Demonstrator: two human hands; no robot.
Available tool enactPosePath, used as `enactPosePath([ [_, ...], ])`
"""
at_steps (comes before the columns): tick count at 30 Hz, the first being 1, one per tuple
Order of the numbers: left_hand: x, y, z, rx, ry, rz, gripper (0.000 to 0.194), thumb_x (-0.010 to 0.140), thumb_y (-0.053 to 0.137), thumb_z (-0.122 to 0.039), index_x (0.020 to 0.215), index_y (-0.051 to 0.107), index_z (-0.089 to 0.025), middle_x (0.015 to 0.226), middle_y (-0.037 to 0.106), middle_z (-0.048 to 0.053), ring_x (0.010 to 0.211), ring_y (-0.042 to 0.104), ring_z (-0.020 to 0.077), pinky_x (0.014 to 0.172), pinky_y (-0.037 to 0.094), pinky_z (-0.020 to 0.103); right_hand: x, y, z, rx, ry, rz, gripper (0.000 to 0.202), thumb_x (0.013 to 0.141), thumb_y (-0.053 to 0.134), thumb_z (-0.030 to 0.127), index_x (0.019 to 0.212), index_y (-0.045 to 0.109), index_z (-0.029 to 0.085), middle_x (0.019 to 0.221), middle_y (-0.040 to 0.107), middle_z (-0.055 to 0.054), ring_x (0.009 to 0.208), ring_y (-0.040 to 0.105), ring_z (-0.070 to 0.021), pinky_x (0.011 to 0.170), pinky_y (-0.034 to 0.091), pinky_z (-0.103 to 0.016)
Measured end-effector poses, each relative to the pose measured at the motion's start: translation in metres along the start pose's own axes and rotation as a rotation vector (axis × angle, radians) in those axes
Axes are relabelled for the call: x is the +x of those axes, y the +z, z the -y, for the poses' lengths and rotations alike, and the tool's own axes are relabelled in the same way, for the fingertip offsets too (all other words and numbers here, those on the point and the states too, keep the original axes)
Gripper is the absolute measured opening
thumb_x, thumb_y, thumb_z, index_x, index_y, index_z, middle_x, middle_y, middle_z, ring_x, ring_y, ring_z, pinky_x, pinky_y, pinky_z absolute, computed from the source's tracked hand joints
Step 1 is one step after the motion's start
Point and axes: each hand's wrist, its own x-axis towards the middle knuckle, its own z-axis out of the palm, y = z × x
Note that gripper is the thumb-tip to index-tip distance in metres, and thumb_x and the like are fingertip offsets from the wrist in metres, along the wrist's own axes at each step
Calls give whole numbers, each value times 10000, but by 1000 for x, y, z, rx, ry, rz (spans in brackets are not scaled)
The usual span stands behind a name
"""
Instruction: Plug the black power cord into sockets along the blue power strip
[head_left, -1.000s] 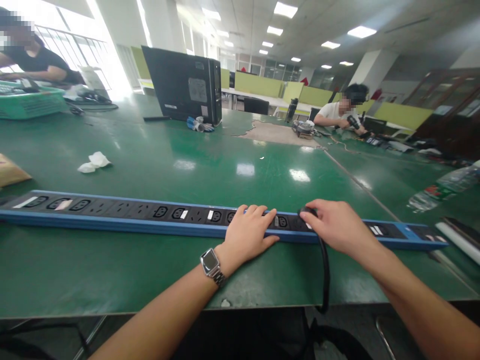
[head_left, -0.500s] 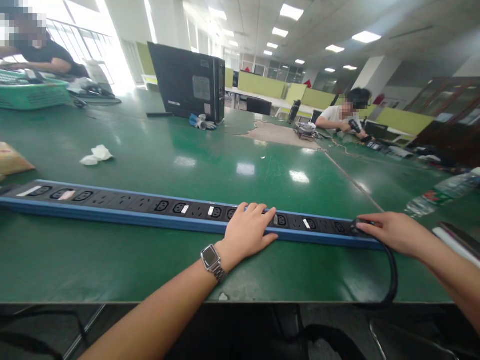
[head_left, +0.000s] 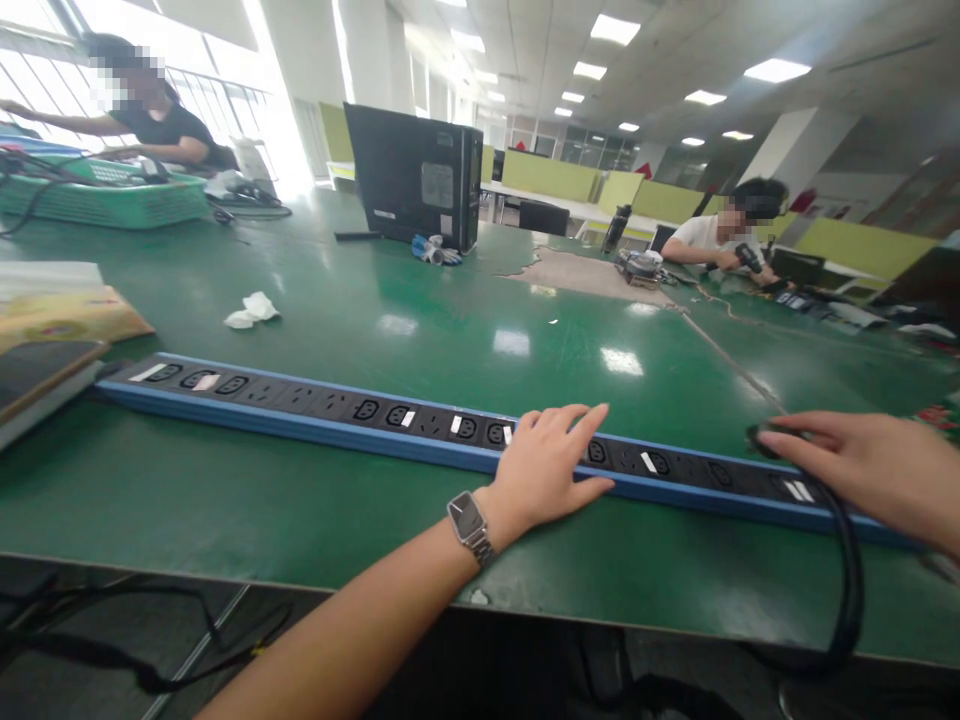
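A long blue power strip [head_left: 322, 432] with a row of black sockets and several white labels lies across the green table. My left hand [head_left: 544, 465], with a watch on its wrist, lies on the strip right of its middle, palm down and fingers apart. It covers some sockets. At the strip's right part, my right hand [head_left: 874, 465] pinches a black power plug [head_left: 766, 438] just above the sockets, apart from them. A thick black cable [head_left: 851, 580] loops down from that hand past the table's front edge.
A black computer case [head_left: 416, 180] stands at the back, with gloves [head_left: 435, 250] by it. White tissues [head_left: 253, 310], a yellow packet [head_left: 75, 310] and a green basket [head_left: 150, 205] are on the left. One person sits behind the basket; another holds a power tool [head_left: 748, 257] at the far right.
My right hand has pulled the plug up off the right-end socket, where two white labels now show. My left hand stays on the strip, fingers spread wider. The view has turned left.
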Motion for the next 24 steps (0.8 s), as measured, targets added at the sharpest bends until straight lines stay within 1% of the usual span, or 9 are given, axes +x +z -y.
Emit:
enactPosePath([
  [2,4,-3,-12,-106,116,-102,703,891,603,-436,1490,310,-216,1420,526,101,1252,516,259,1009,429,408,-9,2,57,161,-12,381,383,721,696,592,882,783,256,669,724,-34,500,625,-203,449,454,-314],
  [4,1,-13,-9,-183,154,-233,562,932,539,-324,1455,360,-218,1347,586,85,1189,563,223,971,457,364,-20,13,93,479,3,528,406,773,679,553,1006,740,225,770,741,-42,644,683,-214,585,545,-332],
  [6,-13,-31,13,-188,20,-438,367,955,523,-317,1310,502,-229,1193,661,70,1098,605,205,961,467,357,-29,29,98,738,111,281,436,851,571,573,1059,699,211,802,736,-50,727,705,-218,701,579,-370],
  [8,-36,-53,48,-107,-190,-560,234,942,535,-308,1148,574,-202,1116,667,89,1047,613,221,952,477,386,-36,52,76,691,224,6,409,845,582,550,1031,693,203,829,738,-59,785,711,-228,783,574,-400],
  [9,-49,-62,67,-63,-270,-571,231,925,563,-324,1116,577,-196,1081,672,87,1009,624,224,927,490,390,-39,64,60,554,248,-41,386,814,629,525,1006,702,198,872,745,-70,829,710,-242,823,562,-416],
  [13,-88,-82,112,0,-405,-382,309,885,631,-426,1085,607,-191,972,715,66,907,667,230,872,512,384,-51,108,11,51,65,-115,360,841,576,477,980,726,181,1048,738,-101,1005,672,-293,930,503,-468],
  [17,-91,-83,114,67,-307,-233,343,919,574,-470,1108,653,-195,1042,724,86,971,667,251,915,494,404,-58,125,6,-106,-120,-244,336,912,490,407,947,727,172,1031,744,-89,1000,679,-264,932,503,-420],
  [21,-79,-94,114,8,-253,-48,341,922,566,-483,1108,666,-214,1042,732,66,976,674,236,910,506,367,-59,125,10,-147,-156,-299,305,919,487,360,938,727,172,1019,748,-80,981,688,-251,916,509,-393],
  [24,-78,-104,120,-42,-276,6,353,931,537,-496,1103,657,-212,1022,735,55,923,689,224,852,532,337,-60,125,6,-139,-183,-304,295,922,490,348,953,725,174,1038,747,-73,990,688,-241,921,505,-382],
])
